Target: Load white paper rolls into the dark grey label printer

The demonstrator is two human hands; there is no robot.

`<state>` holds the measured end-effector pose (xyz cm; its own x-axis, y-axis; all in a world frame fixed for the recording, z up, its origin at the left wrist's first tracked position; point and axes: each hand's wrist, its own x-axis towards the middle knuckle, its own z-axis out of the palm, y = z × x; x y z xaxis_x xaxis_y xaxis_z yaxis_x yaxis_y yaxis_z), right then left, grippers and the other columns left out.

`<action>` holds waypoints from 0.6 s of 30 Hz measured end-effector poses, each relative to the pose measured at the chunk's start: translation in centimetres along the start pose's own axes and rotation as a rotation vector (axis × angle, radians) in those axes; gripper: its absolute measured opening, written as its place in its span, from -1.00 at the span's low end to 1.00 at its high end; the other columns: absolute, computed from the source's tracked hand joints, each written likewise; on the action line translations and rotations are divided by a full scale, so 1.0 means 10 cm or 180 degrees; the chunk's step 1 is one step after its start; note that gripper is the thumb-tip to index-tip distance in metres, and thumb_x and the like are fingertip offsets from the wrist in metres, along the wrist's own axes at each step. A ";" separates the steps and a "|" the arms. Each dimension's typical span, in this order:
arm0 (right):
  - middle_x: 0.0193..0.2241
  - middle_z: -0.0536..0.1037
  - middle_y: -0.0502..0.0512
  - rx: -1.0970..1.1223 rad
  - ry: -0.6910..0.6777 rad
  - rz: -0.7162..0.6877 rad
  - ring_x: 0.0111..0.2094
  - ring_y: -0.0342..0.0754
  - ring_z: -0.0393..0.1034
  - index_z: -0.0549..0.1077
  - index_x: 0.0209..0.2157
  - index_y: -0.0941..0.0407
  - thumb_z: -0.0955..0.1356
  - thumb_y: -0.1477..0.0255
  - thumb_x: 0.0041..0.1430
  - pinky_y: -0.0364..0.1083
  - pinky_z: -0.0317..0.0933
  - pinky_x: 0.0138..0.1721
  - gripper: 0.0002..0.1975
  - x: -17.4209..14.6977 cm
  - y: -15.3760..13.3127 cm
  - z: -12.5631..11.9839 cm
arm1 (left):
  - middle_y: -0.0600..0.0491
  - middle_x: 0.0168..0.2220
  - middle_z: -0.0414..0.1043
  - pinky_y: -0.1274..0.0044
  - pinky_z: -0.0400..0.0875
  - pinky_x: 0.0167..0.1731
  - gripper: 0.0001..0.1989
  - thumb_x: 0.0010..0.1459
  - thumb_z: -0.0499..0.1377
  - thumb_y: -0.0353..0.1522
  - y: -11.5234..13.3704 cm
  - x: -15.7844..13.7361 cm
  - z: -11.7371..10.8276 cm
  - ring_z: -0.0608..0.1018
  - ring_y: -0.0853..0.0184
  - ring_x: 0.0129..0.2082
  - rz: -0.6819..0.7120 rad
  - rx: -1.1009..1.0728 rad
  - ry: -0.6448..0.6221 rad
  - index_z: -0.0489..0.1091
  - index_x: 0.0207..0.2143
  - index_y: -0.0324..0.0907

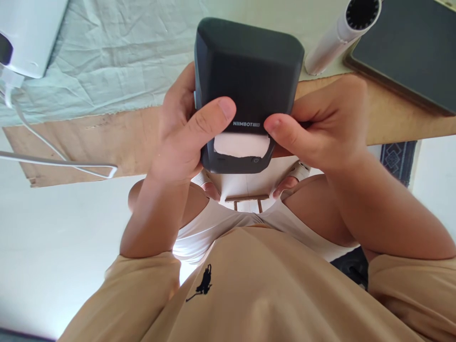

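Note:
A black label printer [249, 80] marked NIIMBOT is held up over the table's front edge. A strip of white label paper [242, 145] sticks out of its slot, above a power button. My left hand [188, 123] grips the printer's left side, its thumb lying across the front face and its fingers hidden behind. On the other side my right hand [324, 121] holds the lower right edge, thumb tip beside the printed name. The right hand's other fingers are curled and partly hidden behind the printer.
A pale cloth [124, 52] covers the wooden table [89, 140]. At the left lie a white device [33, 33] and a white cable [67, 161] hanging over the edge. A white tube [331, 45] stands at the right beside a dark flat panel [409, 52].

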<state>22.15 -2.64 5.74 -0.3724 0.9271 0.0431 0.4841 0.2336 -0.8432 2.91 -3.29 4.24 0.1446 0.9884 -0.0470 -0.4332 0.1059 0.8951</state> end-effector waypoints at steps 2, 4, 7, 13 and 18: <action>-0.74 0.07 0.07 -0.0035 -0.0027 0.0052 -0.57 -0.48 -0.11 0.23 -0.73 0.31 0.27 -0.04 0.31 -0.25 -0.25 -0.44 -0.23 0.01 0.00 -0.01 | -0.06 -0.29 0.50 0.49 0.40 -0.38 -0.71 0.18 0.35 -0.27 0.02 -0.01 0.00 0.51 0.37 -0.33 -0.0002 -0.0023 -0.0022 0.48 -0.13 -0.27; -0.74 0.02 0.07 -0.0043 -0.0071 0.0205 -0.57 -0.45 -0.10 0.17 -0.73 0.30 0.28 -0.05 0.27 -0.23 -0.24 -0.43 -0.24 0.02 -0.02 -0.01 | -0.06 -0.29 0.52 0.48 0.42 -0.39 -0.72 0.19 0.34 -0.25 0.02 0.00 0.00 0.52 0.35 -0.34 -0.0020 -0.0014 -0.0042 0.49 -0.12 -0.25; -0.74 -0.11 0.07 -0.0047 -0.0072 0.0375 -0.56 -0.44 -0.13 0.03 -0.75 0.30 0.29 0.02 0.22 -0.22 -0.22 -0.42 -0.27 0.05 -0.03 -0.01 | -0.05 -0.30 0.53 0.47 0.44 -0.40 -0.69 0.17 0.37 -0.24 0.00 0.02 -0.03 0.55 0.34 -0.34 0.0054 0.0012 -0.0064 0.50 -0.13 -0.25; -0.75 -0.10 0.05 -0.0102 -0.0073 0.0298 -0.57 -0.44 -0.21 0.00 -0.74 0.26 0.29 0.01 0.19 -0.17 -0.24 -0.43 -0.28 0.08 -0.02 -0.01 | -0.11 -0.27 0.57 0.43 0.45 -0.43 -0.63 0.12 0.39 -0.23 -0.05 0.07 -0.11 0.59 0.28 -0.36 0.0062 0.0087 -0.0155 0.50 -0.13 -0.30; -0.73 -0.14 0.03 0.0025 -0.0025 0.0245 -0.57 -0.44 -0.20 -0.01 -0.72 0.28 0.31 -0.04 0.21 -0.19 -0.25 -0.47 -0.23 0.07 0.02 -0.01 | -0.03 -0.32 0.52 0.48 0.45 -0.42 -0.58 0.09 0.40 -0.09 -0.03 0.07 -0.08 0.58 0.32 -0.32 0.0048 0.0130 0.0054 0.51 -0.15 -0.21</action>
<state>22.05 -1.89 5.62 -0.3405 0.9399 -0.0263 0.5054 0.1594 -0.8480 2.40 -2.49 3.54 0.1230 0.9916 -0.0407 -0.3983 0.0869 0.9131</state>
